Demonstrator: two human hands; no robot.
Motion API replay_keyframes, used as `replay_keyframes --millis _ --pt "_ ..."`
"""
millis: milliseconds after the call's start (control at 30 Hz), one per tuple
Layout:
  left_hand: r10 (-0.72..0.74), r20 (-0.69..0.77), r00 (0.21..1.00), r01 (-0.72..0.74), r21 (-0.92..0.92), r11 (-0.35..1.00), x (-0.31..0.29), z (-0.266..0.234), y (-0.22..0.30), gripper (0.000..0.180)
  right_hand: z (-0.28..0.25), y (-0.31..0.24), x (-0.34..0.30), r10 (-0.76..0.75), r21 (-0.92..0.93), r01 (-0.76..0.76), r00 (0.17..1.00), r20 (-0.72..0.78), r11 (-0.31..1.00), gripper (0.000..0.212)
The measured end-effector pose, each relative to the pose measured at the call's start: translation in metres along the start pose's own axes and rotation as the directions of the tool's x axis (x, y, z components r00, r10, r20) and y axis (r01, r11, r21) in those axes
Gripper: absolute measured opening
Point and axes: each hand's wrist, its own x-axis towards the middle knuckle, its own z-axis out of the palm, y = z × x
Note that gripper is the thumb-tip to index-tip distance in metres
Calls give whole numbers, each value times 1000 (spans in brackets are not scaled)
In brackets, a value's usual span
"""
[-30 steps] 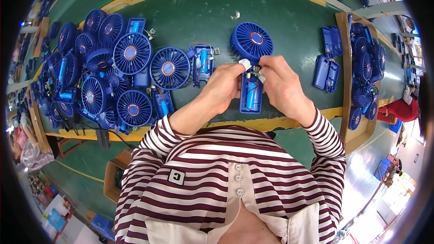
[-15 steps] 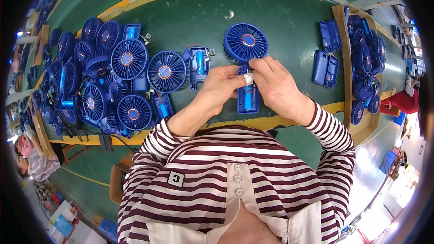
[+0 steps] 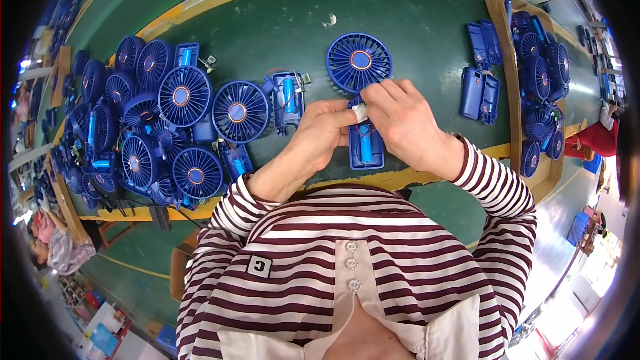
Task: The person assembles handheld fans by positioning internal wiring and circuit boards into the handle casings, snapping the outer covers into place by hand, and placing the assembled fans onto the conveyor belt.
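A blue handheld fan (image 3: 360, 60) is in front of me on the green table, its round head pointing away from me. Its handle (image 3: 375, 159) is open like a tray, showing a light-blue cylindrical battery (image 3: 365, 145) and thin wires. My left hand (image 3: 316, 135) is closed on the handle's left side near the neck, with the thumb across it. Something white, like tape, is at that thumb's tip. My right hand (image 3: 405, 122) is closed too, its fingertips pinched at the neck just below the fan head. What they pinch is hidden.
Many blue fans (image 3: 180, 95) are heaped at the left, some with open handles and batteries. A fan with an open handle (image 3: 288, 101) lies just left of my hands. Blue handle shells (image 3: 479, 95) lie at the right, beside a wooden-edged tray (image 3: 505, 80) of more fans.
The fan head has turned slightly to face upward more fully. My right fingers have shifted a little at the neck, and both hands stay on the fan.
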Motion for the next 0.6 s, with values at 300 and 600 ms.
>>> replay_keyframes --millis 300,600 --pt "49 -1 999 -49 -16 999 5 1 -7 21 3 1 -5 25 -23 -26 999 -28 999 9" --pt "223 -53 973 -217 91 972 4 1 -5 19 30 -24 -39 687 879 -289 724 -57 378 41"
